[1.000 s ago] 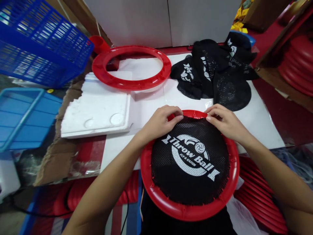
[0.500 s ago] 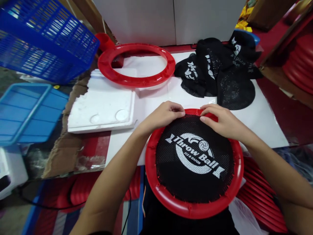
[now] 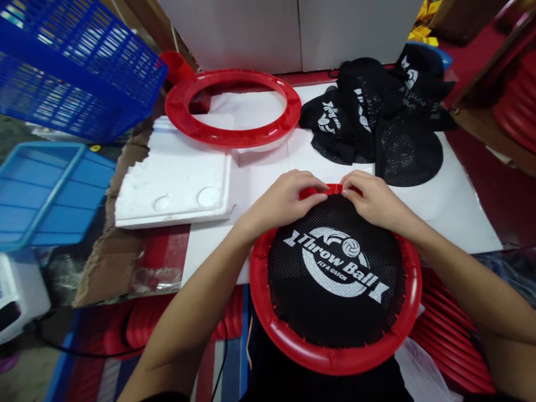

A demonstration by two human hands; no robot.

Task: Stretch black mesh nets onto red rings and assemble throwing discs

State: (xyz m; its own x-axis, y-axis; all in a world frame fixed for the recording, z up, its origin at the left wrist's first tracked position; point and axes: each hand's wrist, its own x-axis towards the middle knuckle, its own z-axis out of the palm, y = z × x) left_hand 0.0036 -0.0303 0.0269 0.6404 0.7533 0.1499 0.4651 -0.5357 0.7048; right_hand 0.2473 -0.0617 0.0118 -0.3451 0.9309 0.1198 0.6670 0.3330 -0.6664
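A round black mesh disc [image 3: 330, 312] printed "Throw Ball" lies inside a red plastic ring [image 3: 330, 360], which rests against my body at the table's near edge. At the ring's far side, my left hand [image 3: 295, 195] pinches the edge of the mesh with thumb and fingers. Close beside it, my right hand [image 3: 368, 198] pinches the same edge, its fingertips on the ring. A small piece of bare red rim shows between the two hands. Around the remaining edge, the mesh meets small pegs inside the ring.
A second red ring [image 3: 234, 138] lies partly on a white foam block [image 3: 176, 190]. Black mesh discs [image 3: 368, 117] are heaped at the back right. A blue basket [image 3: 79, 67] and a light blue crate [image 3: 46, 190] stand left. Stacked red rings [image 3: 452, 335] sit below right.
My left hand has slid right along the rim and my right hand has curled in tighter, so the gap between them is narrower. The view has shifted slightly.
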